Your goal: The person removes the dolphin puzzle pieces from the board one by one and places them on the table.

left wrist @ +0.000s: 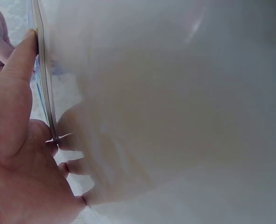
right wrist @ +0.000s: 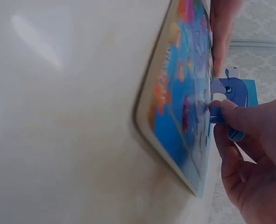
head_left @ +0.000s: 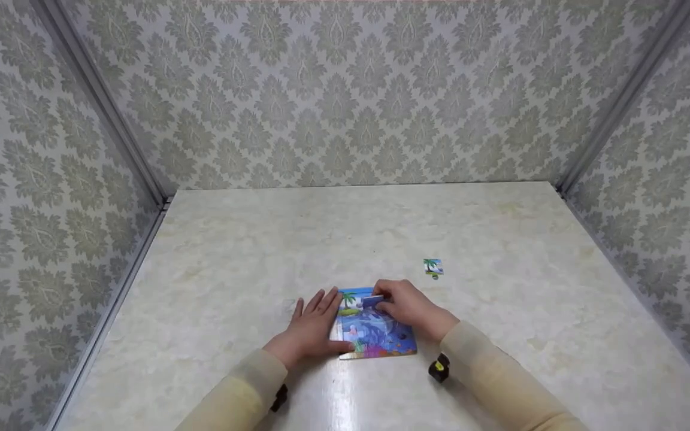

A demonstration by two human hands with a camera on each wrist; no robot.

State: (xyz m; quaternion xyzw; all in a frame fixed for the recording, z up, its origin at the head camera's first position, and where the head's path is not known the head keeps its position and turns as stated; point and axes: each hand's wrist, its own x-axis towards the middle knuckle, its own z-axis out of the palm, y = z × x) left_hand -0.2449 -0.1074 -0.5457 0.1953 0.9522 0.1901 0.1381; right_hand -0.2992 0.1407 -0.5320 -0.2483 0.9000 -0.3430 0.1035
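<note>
A jigsaw puzzle board (head_left: 384, 341) with a bright sea picture lies on the table in the head view. Beside its left edge rests my left hand (head_left: 314, 334), fingers spread and straight, the thumb touching the board's lower left corner. Over the board's upper part, my right hand (head_left: 408, 305) pinches a blue puzzle piece (head_left: 372, 301) between thumb and fingers. The right wrist view shows a cartoon sea animal with an eye on that puzzle piece (right wrist: 238, 91), which stands tilted up at the board's surface. Fingers partly cover the piece and the board.
One loose puzzle piece (head_left: 433, 266) with a palm tree lies on the table beyond the right hand. The pale marbled table (head_left: 249, 239) meets a patterned wall (head_left: 345, 108) at the back, with patterned side walls left and right.
</note>
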